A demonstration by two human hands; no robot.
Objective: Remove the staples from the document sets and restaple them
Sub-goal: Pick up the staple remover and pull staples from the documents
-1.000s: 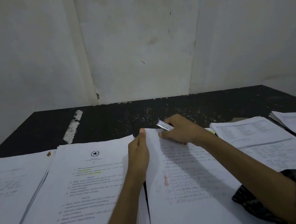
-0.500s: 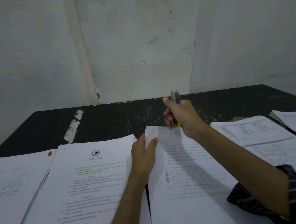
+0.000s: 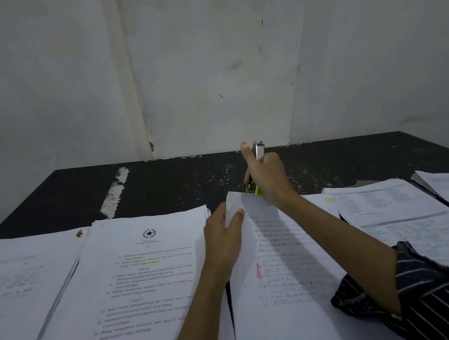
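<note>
Nearest the wearer, a striped sleeve (image 3: 435, 302) lies over the lower right of the document set (image 3: 284, 333), which rests flat on the table, its long axis running 6 to 12 o'clock.

At the set's upper left, the left hand (image 3: 222, 238) pinches the lifted corner (image 3: 234, 200), with the thumb on top and the fingers behind the sheets.

The stapler (image 3: 259, 154) lies at about 1 o'clock from that pinch, just beside the corner. It stands almost upright, long axis 12 to 6, with its lime-green end lowest and closest to the paper. The right hand (image 3: 268, 178) wraps round its body, forefinger stretched up along it. It cannot be told whether the sheets already sit in the stapler's mouth. The right hand is the nearer one to the binding spot, so the next move likely depends on bringing the green end down and toward 7 o'clock over the corner.

A star-crested stack (image 3: 152, 279) touches the left forearm at 9 o'clock. A further pile (image 3: 18, 282) lies beyond it, and two more stacks (image 3: 395, 218) lie at 3 o'clock. None of them blocks the corner.

Farther off are the black table (image 3: 179, 181), its white paint streak (image 3: 115, 195), and then the pale wall (image 3: 203, 58).
</note>
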